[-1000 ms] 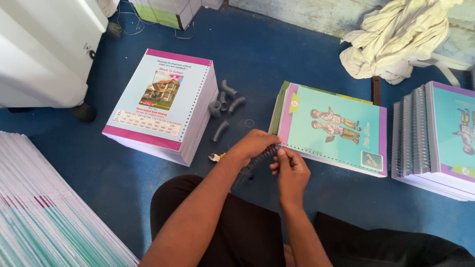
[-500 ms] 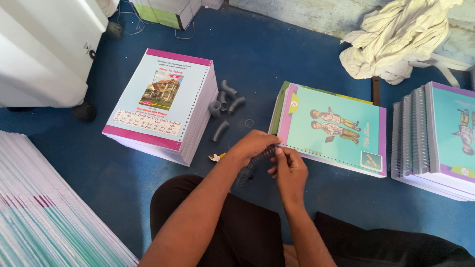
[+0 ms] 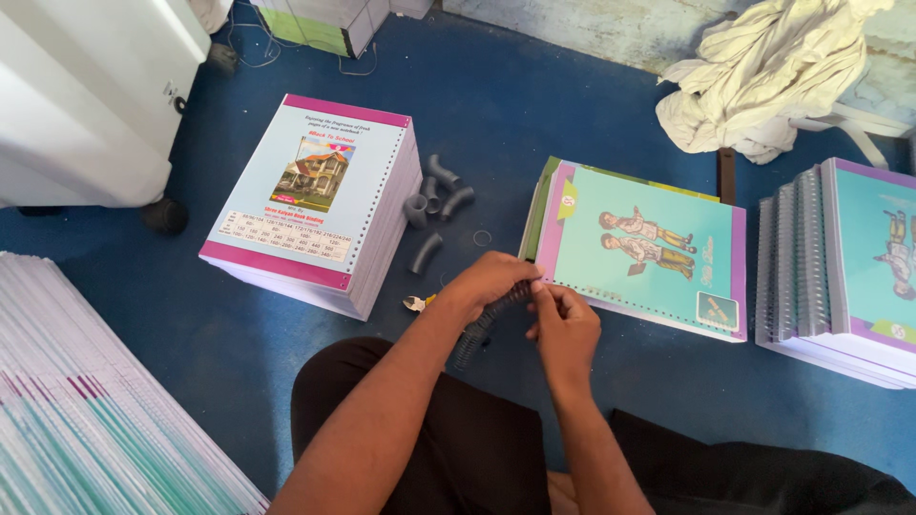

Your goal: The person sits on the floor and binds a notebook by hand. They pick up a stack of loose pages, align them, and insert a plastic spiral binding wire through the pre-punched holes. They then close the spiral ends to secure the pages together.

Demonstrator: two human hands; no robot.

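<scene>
since before, both hands barely shifted: left hand (image 3: 487,283) and right hand (image 3: 565,324) fingers pinch the spiral coil (image 3: 480,326), not yet threaded into the teal notebook (image 3: 641,246).

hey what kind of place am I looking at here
Probably a small book-binding workshop, worked on the floor: stacks of punched notebooks, already spiral-bound books, and both hands holding a binding coil.
</scene>
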